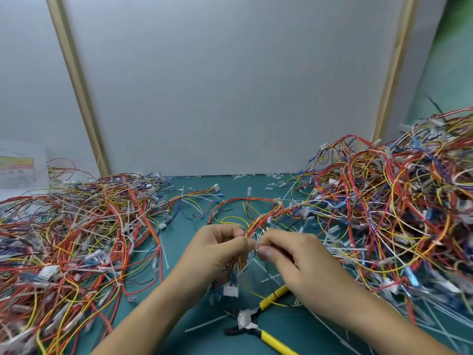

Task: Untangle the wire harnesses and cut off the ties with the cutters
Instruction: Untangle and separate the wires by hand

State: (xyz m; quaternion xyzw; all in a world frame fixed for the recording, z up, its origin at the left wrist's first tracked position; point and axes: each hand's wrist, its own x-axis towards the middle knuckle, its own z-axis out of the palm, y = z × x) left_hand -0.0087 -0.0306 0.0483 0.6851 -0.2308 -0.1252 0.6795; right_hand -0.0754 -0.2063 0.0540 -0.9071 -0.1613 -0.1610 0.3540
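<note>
Red-yellow harness (266, 217) held mid-air: left hand (217, 249) grips the bundle, right hand (297, 254) pinches what looks like a white tie. Untangling step, probably. Cutters (248, 322) lie on the mat (179, 239) under the right wrist. Next: grab them and snip.

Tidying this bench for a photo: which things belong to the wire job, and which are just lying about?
In the job: wire harness gripped by left hand and right hand; yellow-handled cutters; left pile; right pile of harnesses.
Lying about: cut tie scraps; printed sheet, far left.
</note>
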